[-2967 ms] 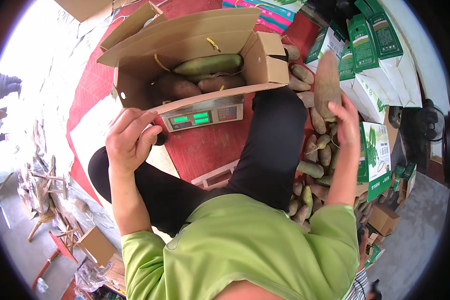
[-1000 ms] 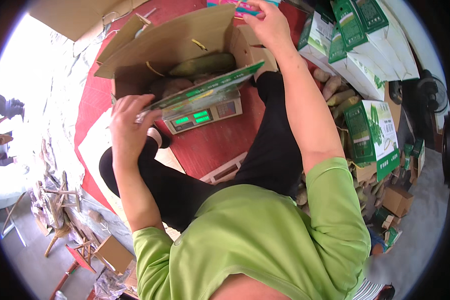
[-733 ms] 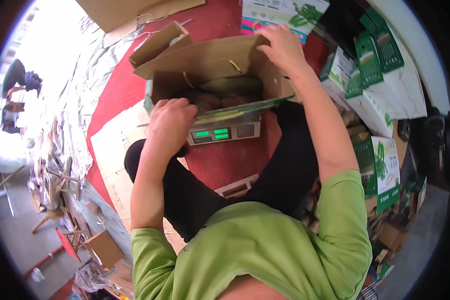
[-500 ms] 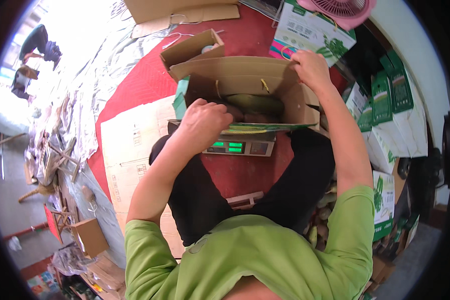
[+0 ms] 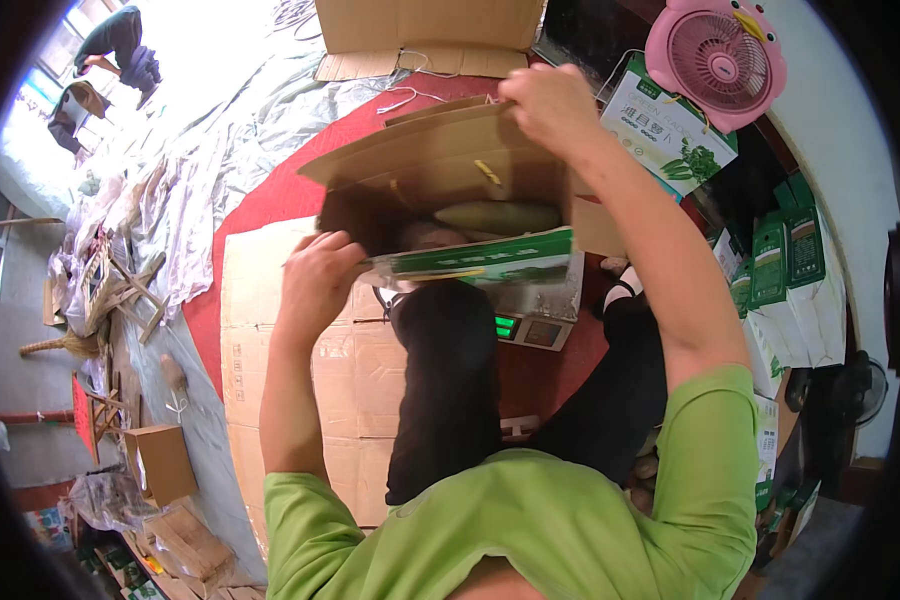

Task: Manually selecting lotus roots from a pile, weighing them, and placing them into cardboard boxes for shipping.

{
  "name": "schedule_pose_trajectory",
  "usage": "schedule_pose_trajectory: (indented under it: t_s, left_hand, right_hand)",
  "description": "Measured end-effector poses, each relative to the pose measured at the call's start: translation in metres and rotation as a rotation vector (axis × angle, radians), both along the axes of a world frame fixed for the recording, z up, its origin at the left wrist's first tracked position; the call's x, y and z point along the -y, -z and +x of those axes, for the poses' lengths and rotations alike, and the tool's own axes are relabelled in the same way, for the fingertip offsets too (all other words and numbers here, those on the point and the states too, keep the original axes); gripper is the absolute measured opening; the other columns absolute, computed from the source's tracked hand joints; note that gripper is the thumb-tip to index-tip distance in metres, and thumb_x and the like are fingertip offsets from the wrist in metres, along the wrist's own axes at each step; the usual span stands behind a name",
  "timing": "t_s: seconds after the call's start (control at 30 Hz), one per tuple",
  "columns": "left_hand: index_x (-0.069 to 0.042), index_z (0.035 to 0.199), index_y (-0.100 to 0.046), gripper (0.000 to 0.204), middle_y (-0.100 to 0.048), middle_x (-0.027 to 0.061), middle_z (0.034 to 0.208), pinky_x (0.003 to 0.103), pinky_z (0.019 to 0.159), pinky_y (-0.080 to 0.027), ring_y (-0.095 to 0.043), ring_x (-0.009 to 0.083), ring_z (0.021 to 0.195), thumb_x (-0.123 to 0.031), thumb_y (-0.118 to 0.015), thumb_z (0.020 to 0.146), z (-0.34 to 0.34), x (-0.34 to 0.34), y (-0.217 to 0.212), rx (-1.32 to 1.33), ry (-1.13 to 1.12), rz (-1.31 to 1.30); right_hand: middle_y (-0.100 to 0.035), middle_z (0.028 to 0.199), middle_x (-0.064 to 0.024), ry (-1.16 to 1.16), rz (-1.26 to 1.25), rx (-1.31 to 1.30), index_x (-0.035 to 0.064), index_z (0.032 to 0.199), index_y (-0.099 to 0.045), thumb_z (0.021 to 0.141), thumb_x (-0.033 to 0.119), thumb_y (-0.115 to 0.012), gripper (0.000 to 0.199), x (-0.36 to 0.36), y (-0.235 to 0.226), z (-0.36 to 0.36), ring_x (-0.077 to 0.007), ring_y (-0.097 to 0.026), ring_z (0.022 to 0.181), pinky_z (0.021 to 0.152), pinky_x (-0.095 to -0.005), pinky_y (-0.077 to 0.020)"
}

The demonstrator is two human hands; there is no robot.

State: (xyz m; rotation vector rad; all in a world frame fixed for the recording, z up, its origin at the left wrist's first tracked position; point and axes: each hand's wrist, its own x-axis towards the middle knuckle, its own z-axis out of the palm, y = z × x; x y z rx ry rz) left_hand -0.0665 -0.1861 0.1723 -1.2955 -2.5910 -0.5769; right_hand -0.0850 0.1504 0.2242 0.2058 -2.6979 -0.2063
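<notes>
An open carton [image 5: 410, 170] with a green and white printed side sits askew in front of me, over my left knee and part of the scale. Inside it lie a long green radish-like vegetable [image 5: 498, 216] and a rounder, brownish one [image 5: 432, 236], partly in shadow. My left hand [image 5: 320, 272] is closed on the carton's near left corner. At the far right, my right hand [image 5: 552, 108] pinches the top edge of its back flap. Partly hidden under the carton is a digital scale [image 5: 542, 333] with a lit green display.
A flattened cardboard sheet [image 5: 270, 340] lies at left on a red mat [image 5: 255, 215]. Green and white cartons [image 5: 785, 265] stand at right, near a pink fan [image 5: 720, 65]. A large cardboard box [image 5: 425, 30] stands ahead. Another person [image 5: 115, 45] is at the far left.
The carton has shifted left and turned, uncovering the scale's right part. Both hands have moved left with it, the right one also farther away. My left knee has come inward beneath it.
</notes>
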Motion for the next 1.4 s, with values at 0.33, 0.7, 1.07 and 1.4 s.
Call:
schedule_pose_trajectory:
  t_s: [0.33,0.7,1.07,1.4]
  left_hand:
    - [-0.005,0.075,-0.061,0.010,-0.053,0.0100,0.072,0.040,0.072,-0.042,-0.053,0.0303,0.074,-0.015,-0.060,0.077,0.045,0.151,-0.054,-0.167,-0.279,-0.155]
    - [-0.002,0.089,-0.061,0.009,-0.061,0.0159,0.094,0.042,0.078,-0.045,-0.058,0.0337,0.088,-0.004,-0.055,0.083,0.148,0.329,0.009,-0.301,-0.417,-0.473]
    - [-0.003,0.086,-0.068,0.012,-0.063,0.0169,0.083,0.044,0.074,-0.048,-0.059,0.0358,0.081,-0.011,-0.058,0.084,0.173,0.227,-0.008,0.152,-0.528,-0.362]
    - [-0.007,0.082,-0.068,0.010,-0.061,0.0132,0.077,0.043,0.070,-0.047,-0.058,0.0346,0.075,-0.014,-0.061,0.083,0.134,0.103,-0.010,0.174,-0.160,0.083]
  right_hand:
    - [-0.066,0.077,-0.0109,-0.242,-0.212,-0.047,0.0088,0.074,-0.067,0.070,0.017,-0.058,0.013,0.174,0.007,-0.040,-0.0278,-0.065,0.077,0.068,-0.0447,-0.0442]
    - [-0.069,0.095,-0.0149,-0.460,-0.316,0.429,0.0036,0.089,-0.072,0.070,0.033,-0.067,0.035,0.381,0.137,0.023,-0.0288,-0.062,0.099,0.101,-0.0600,-0.0301]
    - [-0.069,0.092,-0.0152,-0.484,-0.613,0.665,0.0021,0.087,-0.071,0.076,0.032,-0.068,0.032,0.358,0.119,0.082,-0.0291,-0.066,0.091,0.079,-0.0495,-0.0484]
    - [-0.068,0.075,-0.0110,-0.335,-1.434,-0.241,0.0033,0.077,-0.068,0.076,0.013,-0.066,0.010,0.090,0.051,0.166,-0.0213,-0.066,0.067,0.062,-0.0339,-0.0494]
